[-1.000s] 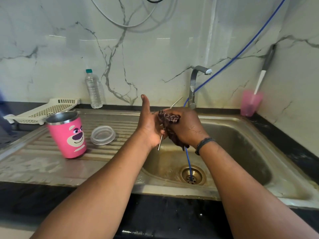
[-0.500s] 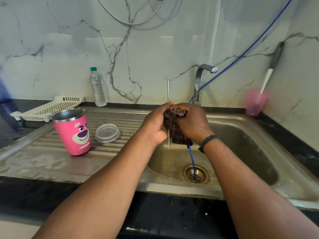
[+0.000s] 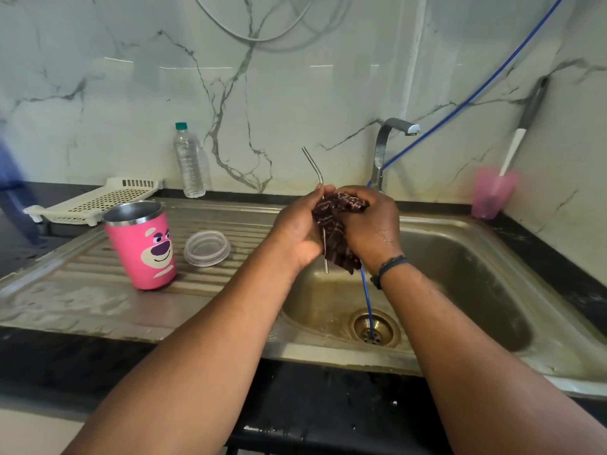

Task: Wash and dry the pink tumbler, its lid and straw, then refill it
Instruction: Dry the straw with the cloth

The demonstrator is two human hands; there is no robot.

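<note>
The pink tumbler [image 3: 142,246] with a bear face stands upright and open on the steel drainboard at the left. Its clear round lid [image 3: 207,248] lies flat just to its right. Over the sink's left edge, my left hand [image 3: 297,229] holds the bent metal straw [image 3: 313,164] upright, the angled tip poking out above my fingers and the lower end showing below. My right hand [image 3: 372,229] grips a dark patterned cloth [image 3: 335,234] bunched against the straw's middle, which is hidden between the hands.
The steel sink [image 3: 492,290] has a drain with a blue hose [image 3: 366,293] running into it. Behind stand the tap [image 3: 382,149], a water bottle [image 3: 189,162], a white perforated tray [image 3: 98,200], and a pink cup [image 3: 491,192] holding a brush at right.
The straw has turned in my hands from slanted to upright, and its bent tip now leans left. My left thumb, raised before, has closed round the straw. The cloth stays bunched on it.
</note>
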